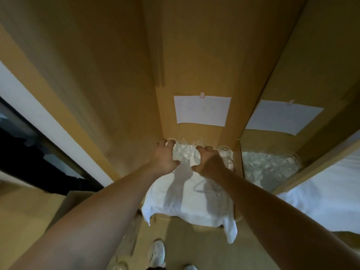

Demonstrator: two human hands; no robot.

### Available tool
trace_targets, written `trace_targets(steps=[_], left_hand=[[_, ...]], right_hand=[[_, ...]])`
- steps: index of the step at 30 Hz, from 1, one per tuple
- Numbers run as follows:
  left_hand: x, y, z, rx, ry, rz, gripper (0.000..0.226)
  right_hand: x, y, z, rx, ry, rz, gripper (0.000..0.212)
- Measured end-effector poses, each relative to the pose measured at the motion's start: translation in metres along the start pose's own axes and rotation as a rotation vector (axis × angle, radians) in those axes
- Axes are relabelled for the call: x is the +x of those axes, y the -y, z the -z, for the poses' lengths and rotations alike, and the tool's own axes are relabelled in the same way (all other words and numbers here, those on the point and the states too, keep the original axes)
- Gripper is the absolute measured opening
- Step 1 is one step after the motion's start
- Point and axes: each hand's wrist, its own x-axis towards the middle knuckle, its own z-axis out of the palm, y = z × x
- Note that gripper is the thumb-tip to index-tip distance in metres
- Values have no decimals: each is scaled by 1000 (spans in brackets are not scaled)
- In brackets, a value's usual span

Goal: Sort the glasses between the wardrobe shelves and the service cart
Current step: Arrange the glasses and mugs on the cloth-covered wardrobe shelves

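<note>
Several clear drinking glasses (184, 151) stand clustered at the back of a wooden wardrobe shelf (194, 131), on a white cloth (187, 199). Both arms reach in: the left hand (164, 159) curls its fingers around a glass rim, while the right hand (209, 162) hovers clawed over the cluster. Two white paper sheets (201, 111) hang taped above.

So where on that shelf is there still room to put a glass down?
The front of the white cloth, nearer than both hands, looks bare. The back is crowded: glasses cluster against the rear panel, where the left hand and right hand reach.
</note>
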Motion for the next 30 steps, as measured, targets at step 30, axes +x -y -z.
trace_targets(steps=[30], left_hand=[[175,9,-178,-95,332,-153,78]], right_hand=[[105,-117,-158,254,113,-719,72]])
